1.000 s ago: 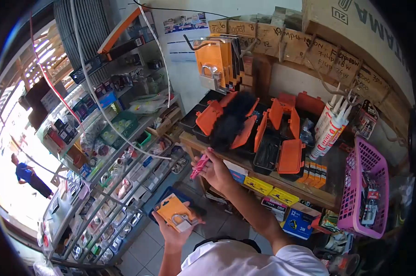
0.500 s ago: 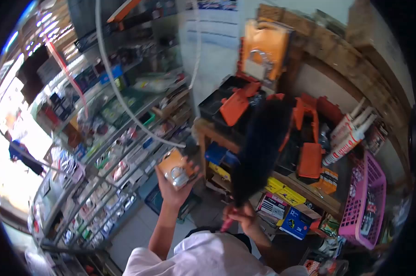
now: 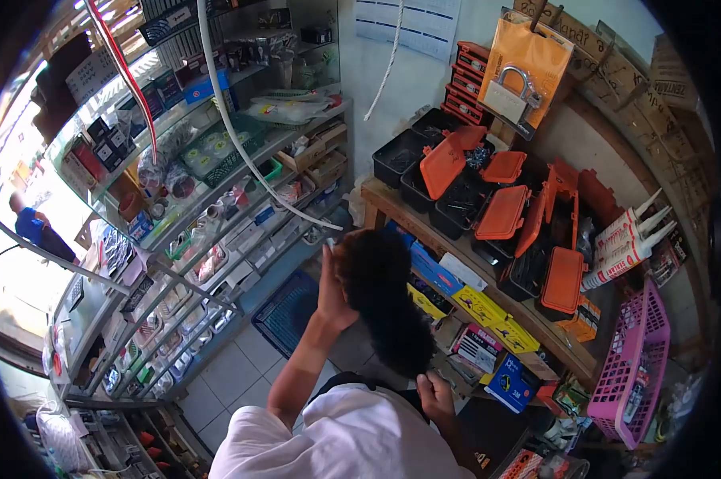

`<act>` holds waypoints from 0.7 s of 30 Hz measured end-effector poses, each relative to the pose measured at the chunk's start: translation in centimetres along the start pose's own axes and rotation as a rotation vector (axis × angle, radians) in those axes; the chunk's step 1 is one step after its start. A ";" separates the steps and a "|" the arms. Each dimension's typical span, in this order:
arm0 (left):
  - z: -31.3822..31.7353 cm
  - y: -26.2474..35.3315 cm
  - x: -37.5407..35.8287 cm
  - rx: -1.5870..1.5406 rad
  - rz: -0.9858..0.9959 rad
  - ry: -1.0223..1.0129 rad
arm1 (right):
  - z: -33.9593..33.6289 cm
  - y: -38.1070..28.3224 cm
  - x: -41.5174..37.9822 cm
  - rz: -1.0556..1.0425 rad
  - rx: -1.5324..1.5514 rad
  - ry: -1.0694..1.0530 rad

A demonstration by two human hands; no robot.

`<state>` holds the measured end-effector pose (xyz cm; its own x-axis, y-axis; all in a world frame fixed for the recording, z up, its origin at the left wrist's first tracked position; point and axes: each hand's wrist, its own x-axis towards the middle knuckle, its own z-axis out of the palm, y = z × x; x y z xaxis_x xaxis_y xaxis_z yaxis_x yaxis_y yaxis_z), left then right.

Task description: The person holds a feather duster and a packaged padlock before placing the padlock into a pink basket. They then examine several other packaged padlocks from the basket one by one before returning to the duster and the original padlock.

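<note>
My left hand (image 3: pixel 334 299) is raised in the middle of the view, around a padlock pack that the duster now mostly hides. The pack's orange card and silver padlock show in the earlier frame. My right hand (image 3: pixel 436 395) is closed round the handle end of a black feather duster (image 3: pixel 388 303). The duster's fluffy head slants up to the left and covers the palm and fingers of my left hand. To the upper right, another padlock on an orange card (image 3: pixel 528 56) hangs in front of the shelf.
Black bins with orange lids (image 3: pixel 500 211) line a wooden shelf (image 3: pixel 472 263) on the right, near sealant tubes (image 3: pixel 616 247) and a pink basket (image 3: pixel 632 367). A glass display case (image 3: pixel 209 215) stands left. A white hose (image 3: pixel 225 120) hangs ahead. A person (image 3: pixel 37 227) is outside, far left.
The duster head has swung left and down from in front of the shelf, onto the padlock pack in my left hand. The view has shifted, showing the shelf bins more clearly.
</note>
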<state>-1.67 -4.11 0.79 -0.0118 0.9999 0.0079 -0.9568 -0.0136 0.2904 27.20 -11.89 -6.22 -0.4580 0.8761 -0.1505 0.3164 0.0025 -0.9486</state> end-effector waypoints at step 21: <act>-1.3 -1.0 0.1 0.051 -0.083 0.137 | 0.1 -0.5 2.5 -0.114 -0.127 0.070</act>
<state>-1.05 -3.97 -0.72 0.0234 0.9887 -0.1478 -0.9404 0.0719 0.3324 25.82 -9.79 -6.17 -0.4390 0.8983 -0.0200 0.3701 0.1605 -0.9150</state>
